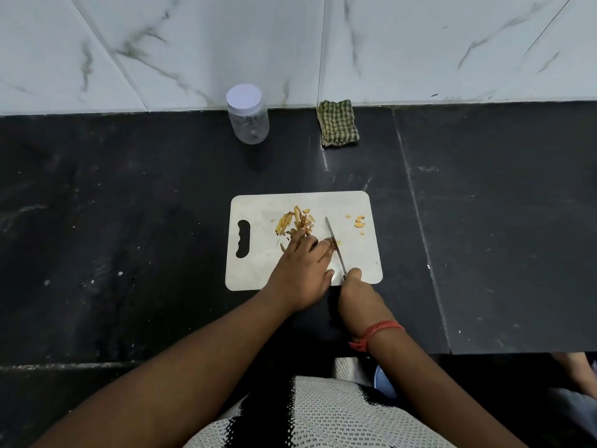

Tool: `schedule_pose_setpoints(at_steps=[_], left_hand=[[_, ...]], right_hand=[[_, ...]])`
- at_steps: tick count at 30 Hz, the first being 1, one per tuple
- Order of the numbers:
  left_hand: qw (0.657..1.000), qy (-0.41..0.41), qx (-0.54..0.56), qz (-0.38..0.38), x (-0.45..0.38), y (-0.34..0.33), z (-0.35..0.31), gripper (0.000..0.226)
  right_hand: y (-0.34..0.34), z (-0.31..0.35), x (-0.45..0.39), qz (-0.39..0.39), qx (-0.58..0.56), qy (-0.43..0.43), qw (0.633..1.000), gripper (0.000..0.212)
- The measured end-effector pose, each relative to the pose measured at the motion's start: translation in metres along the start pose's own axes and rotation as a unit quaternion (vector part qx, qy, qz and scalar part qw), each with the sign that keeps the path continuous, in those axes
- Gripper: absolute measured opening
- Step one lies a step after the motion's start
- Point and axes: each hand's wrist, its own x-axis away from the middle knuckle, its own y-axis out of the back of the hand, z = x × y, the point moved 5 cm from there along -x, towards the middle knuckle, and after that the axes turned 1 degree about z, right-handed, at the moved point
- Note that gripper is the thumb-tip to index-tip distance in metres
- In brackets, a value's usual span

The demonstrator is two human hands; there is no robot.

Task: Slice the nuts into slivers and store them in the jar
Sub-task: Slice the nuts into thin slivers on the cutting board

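Two bare forearms reach forward from a black-and-white knit top; red thread bracelet on the right wrist. Right hand at the near edge of the white plastic cutting board, fingers curled round the handle of a thin steel knife; handle itself hidden in the fist. Blade runs away from the hand, angled slightly left, resting on the board. Left hand lies palm down on the board just left of the blade, fingers bent, tips pressed down beside the blade; whatever sits under them cannot be made out. Pile of pale yellow nut slivers just beyond the left fingertips. Whole cashew-shaped nut with a few crumbs near the board's far right corner, apart from the pile. Board sits on a black stone counter. Farther back, against the white marble-patterned wall: clear plastic jar with white lid on, upright; green checked folded cloth to its right.
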Motion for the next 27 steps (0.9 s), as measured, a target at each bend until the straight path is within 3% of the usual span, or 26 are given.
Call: schedule_pose_setpoints(at_steps=[9,27], left_hand=[[0.999,0.007,-0.027,0.030,0.001,-0.002,-0.004,0.055],[0.996,-0.016,-0.085,0.023,-0.002,-0.002,-0.007,0.049]], right_hand=[[-0.004,-0.011,0.007,-0.009,0.023,0.006,1.000,0.012],[-0.012,-0.021,0.011,-0.009,0.038,0.010,0.999,0.017]])
